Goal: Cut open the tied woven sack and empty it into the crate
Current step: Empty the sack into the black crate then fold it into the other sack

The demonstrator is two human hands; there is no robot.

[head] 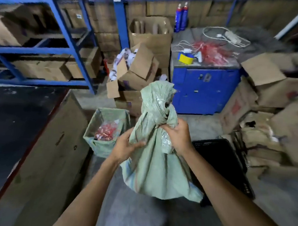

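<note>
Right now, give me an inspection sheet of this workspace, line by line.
Surface: grey concrete floor; no bench under the work.
Job's things: pale green woven sack, neck still bunched shut; black plastic crate to its right.
Clutter: open green sack bin holding red scraps; loose cardboard boxes.
Grippers: left hand on the sack's side; right hand gripping the neck; no cutting tool seen.
Cables: white cord and power strip on the blue cabinet.
Surroundings: blue steel shelving with boxes.
</note>
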